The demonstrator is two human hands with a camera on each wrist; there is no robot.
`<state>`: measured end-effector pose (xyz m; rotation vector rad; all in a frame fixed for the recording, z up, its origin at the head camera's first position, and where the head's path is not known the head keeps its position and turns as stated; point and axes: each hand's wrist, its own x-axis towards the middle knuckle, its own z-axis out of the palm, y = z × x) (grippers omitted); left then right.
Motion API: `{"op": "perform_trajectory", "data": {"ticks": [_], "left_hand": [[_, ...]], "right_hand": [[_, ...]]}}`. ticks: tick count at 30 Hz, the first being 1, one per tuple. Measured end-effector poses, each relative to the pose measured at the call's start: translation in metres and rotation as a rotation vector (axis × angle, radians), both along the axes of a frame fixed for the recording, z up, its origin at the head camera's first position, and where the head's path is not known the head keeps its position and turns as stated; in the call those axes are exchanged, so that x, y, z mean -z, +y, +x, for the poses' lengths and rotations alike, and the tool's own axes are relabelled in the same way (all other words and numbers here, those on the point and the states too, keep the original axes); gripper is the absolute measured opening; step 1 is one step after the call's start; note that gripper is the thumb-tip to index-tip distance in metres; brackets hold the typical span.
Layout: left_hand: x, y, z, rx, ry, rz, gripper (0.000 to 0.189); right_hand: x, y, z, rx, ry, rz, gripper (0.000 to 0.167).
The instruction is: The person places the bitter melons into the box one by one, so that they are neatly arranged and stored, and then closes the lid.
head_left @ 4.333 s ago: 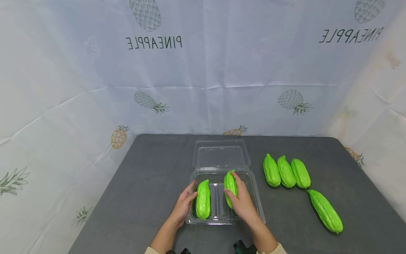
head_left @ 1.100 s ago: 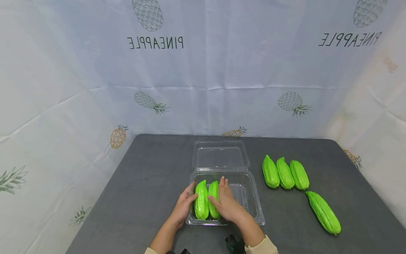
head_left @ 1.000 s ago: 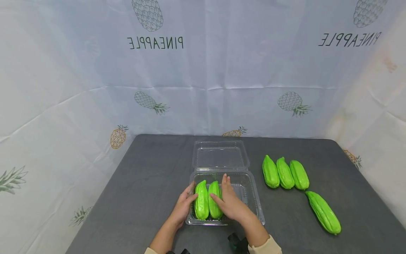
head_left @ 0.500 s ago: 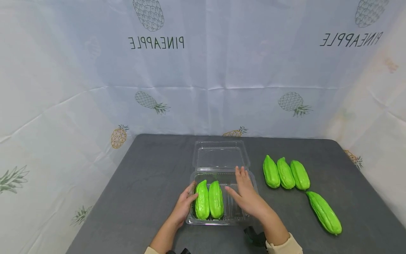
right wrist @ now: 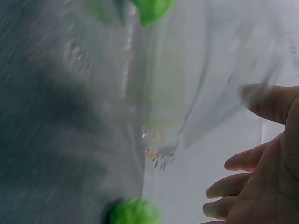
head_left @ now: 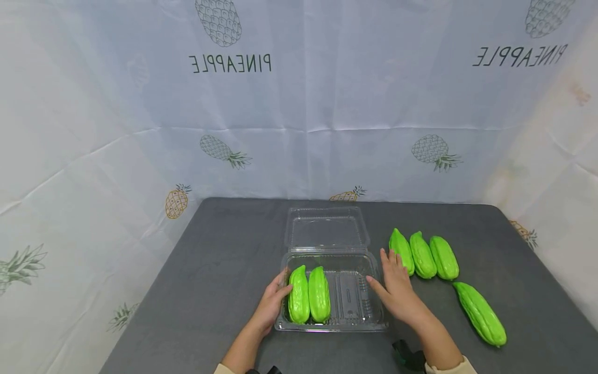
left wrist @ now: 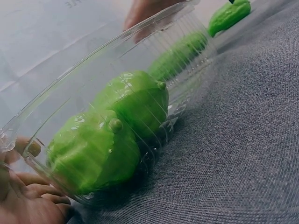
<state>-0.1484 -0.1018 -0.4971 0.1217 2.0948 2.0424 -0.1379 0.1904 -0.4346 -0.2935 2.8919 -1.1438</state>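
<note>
A clear plastic clamshell container (head_left: 350, 296) lies on the table with its lid flipped back. Inside its left half, two bright green ridged gourds lie side by side, the left gourd (head_left: 299, 296) and the right gourd (head_left: 320, 295). My left hand (head_left: 270, 304) grips the container's left wall; in the left wrist view the thumb hooks over the rim and the fingers (left wrist: 35, 193) lie outside. My right hand (head_left: 397, 293), fingers spread and holding nothing, is over the container's right edge. Its fingertips overlap the lower part of the nearest loose gourd (head_left: 399, 246).
Beside that loose gourd lie a middle gourd (head_left: 422, 255) and an outer gourd (head_left: 444, 258), in a row. Another gourd (head_left: 480, 314) lies slanted nearer the front right. The lid (head_left: 327, 228) rests flat behind the container. A pineapple-print cloth (head_left: 299, 104) hangs behind the dark table (head_left: 224, 249).
The second gourd has been shifted left against the first inside the container and let go. My right hand has moved rightward out towards the loose gourds; the left hand has stayed put.
</note>
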Motion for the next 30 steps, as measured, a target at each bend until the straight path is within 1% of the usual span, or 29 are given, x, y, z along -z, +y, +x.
{"op": "perform_trajectory", "data": {"ticks": [3,7,17,21,25,28,30], "left_hand": [[0.000,0.000,0.000,0.002,0.000,0.002,0.059],[-0.001,0.000,0.001,0.008,0.002,0.007,0.058],[0.000,-0.001,0.001,0.007,0.002,0.003,0.059],[0.002,-0.002,0.000,0.009,0.002,0.002,0.060],[0.002,-0.002,0.000,0.015,0.001,0.006,0.060],[0.001,-0.002,0.000,0.017,-0.001,0.010,0.060],[0.000,-0.002,0.000,0.021,-0.003,0.013,0.060]], "right_hand": [[0.005,0.009,0.000,0.018,0.037,0.013,0.076],[0.010,0.021,-0.001,0.043,0.055,0.036,0.077],[0.015,0.061,0.003,0.125,0.048,0.100,0.081],[0.016,0.071,0.005,0.146,0.048,0.106,0.080],[0.017,0.081,0.005,0.173,0.067,0.120,0.079],[0.019,0.090,0.004,0.197,0.068,0.148,0.082],[0.019,0.097,0.004,0.213,0.049,0.168,0.086]]}}
